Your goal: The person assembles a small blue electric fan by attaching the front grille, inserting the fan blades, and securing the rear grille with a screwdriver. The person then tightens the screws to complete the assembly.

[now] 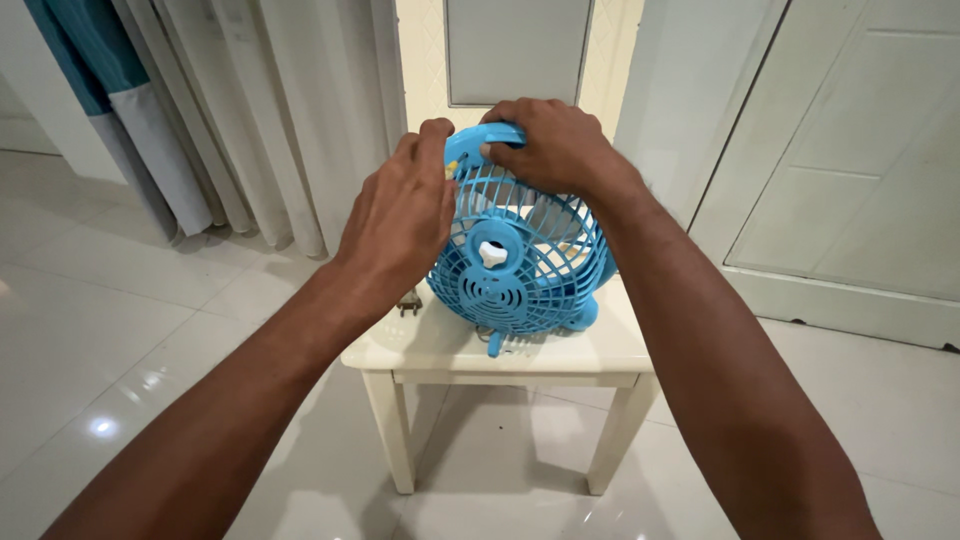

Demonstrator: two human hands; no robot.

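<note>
A small blue plastic fan (520, 265) stands on a white stool (440, 350), its rear grille and white knob facing me. My right hand (555, 145) grips the handle at the top of the fan. At the fan's upper left rim, my left hand (400, 215) has its fingers pinched on the grille's edge, where a small yellowish part shows. A dark plug (409, 301) lies on the stool just under my left wrist.
White curtains (270, 110) hang at the back left, with a teal one at the far left. White cabinet doors (850, 150) stand at the right. The floor (130, 340) is glossy white tile.
</note>
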